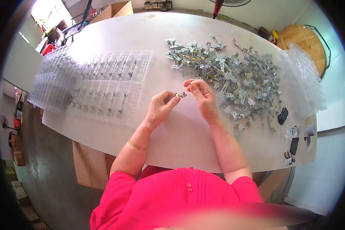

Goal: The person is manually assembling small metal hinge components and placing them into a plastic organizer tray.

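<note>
My left hand (159,109) is closed around a small metal bracket-like part (181,95) with a brass-coloured bit; its end sticks out past thumb and forefinger. Just right of it, my right hand (205,101) is raised with thumb and fingertips pinched together. Whatever lies in that pinch is too small to make out. The two hands are apart. A heap of similar silvery metal parts (234,73), some with brass-coloured pieces, spreads behind and to the right of my right hand. On the left lies a transparent plastic tray (143,82) with rows of these parts in its compartments.
Empty-looking transparent trays (303,82) are stacked at the table's right edge. Near the right front lie a black case (283,115), a dark phone-like object (294,145), a roll of tape (311,130) and keys (289,157). The pale table (180,143) has a curved-looking edge.
</note>
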`<state>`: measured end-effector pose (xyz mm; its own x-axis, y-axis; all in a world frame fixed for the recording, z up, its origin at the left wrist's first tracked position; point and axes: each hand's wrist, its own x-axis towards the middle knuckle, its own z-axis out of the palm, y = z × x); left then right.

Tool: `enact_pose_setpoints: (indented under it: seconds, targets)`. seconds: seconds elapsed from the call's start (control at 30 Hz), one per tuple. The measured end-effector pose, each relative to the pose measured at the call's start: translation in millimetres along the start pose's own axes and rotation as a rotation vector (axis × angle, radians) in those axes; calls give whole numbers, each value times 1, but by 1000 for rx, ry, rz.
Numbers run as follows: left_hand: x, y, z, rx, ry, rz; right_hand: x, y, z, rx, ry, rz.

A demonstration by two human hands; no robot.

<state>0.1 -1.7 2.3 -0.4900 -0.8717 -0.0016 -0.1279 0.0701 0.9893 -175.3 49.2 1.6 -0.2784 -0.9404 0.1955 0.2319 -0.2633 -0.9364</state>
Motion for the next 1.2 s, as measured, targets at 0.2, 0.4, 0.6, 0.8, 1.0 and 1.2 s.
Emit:
enact_pose_setpoints:
  seconds: [0.2, 0.4, 0.6, 0.8, 1.0, 1.2]
  targets:
    - [-1, 11, -3, -100, -101, -225, 1, -13, -3, -446, -183, -250]
    - [4, 23, -1, -545, -317, -228, 3, -26, -10, -349, -114, -140]
    - [10, 27, 16, -586, -196, 77, 11, -43, -18, 217, 207, -23]
    - [13, 21, 38, -475, -167, 259, -5, -24, -14, 325, 244, 73]
    - [14, 2, 31, -563, -149, 179, -30, 6, -8, -136, 259, -49]
    - [5, -3, 29, -559, -221, -67, -51, -1, -8, -342, 217, -115]
